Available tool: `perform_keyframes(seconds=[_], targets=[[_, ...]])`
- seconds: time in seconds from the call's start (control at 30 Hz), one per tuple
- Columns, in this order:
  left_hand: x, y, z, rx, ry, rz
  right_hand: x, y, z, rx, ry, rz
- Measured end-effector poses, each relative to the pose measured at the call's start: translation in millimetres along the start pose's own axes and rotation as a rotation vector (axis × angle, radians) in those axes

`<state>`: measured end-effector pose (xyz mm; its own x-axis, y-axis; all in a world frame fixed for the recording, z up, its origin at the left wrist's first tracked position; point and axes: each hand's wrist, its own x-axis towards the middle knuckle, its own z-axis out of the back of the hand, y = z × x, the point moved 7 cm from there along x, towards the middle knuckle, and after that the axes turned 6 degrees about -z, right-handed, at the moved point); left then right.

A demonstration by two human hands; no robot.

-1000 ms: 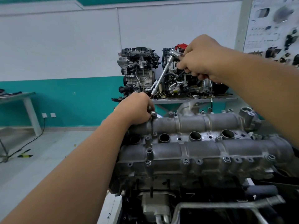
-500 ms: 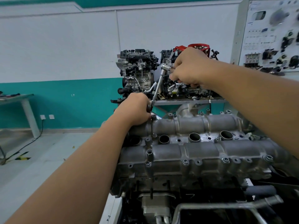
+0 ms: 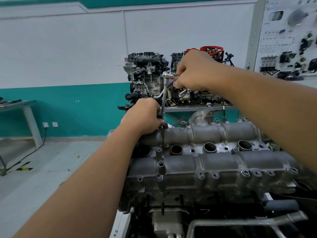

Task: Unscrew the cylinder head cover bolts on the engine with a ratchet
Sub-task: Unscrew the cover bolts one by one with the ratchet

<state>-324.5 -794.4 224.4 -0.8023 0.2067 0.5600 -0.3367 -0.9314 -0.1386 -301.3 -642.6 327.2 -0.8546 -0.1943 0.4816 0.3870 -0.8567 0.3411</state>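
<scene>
The grey cylinder head cover [image 3: 214, 162] of the engine fills the lower right, with several bolts along its front edge and three open plug holes. A silver ratchet [image 3: 165, 90] stands almost upright over the cover's far left corner. My right hand [image 3: 193, 71] grips the ratchet's handle at the top. My left hand [image 3: 144, 115] curls round the lower end of the extension, where it meets a bolt on the cover. The socket and that bolt are hidden behind my left fingers.
Two other engines [image 3: 145, 76] sit on a grey bench [image 3: 197, 109] behind. A display board [image 3: 288, 40] with parts hangs at the right. A white table [image 3: 25, 109] stands at the left wall, with a cable across the floor.
My right hand has swung the ratchet's top end to the left and down, so the tool stands more upright. My left hand has stayed at the bolt.
</scene>
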Motion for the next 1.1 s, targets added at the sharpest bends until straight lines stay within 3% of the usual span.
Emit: perform_keyframes(seconds=[0.4, 0.6, 0.83, 1.1], targets=[[-2.4, -1.4, 1.1, -0.052, 0.013, 0.009, -1.5, 4.0, 3.5, -0.012, 0.037, 0.019], [-6.2, -1.1, 8.3, -0.195, -0.088, -0.012, 0.5, 8.1, -1.3, 0.095, 0.201, 0.012], [-0.9, 3.8, 8.3, -0.257, -0.055, 0.076, -1.3, 23.4, -9.6, 0.124, 0.365, 0.022], [0.4, 1.6, 7.9, -0.218, -0.043, 0.074, 4.7, 25.9, -10.3, -0.023, 0.331, 0.041]])
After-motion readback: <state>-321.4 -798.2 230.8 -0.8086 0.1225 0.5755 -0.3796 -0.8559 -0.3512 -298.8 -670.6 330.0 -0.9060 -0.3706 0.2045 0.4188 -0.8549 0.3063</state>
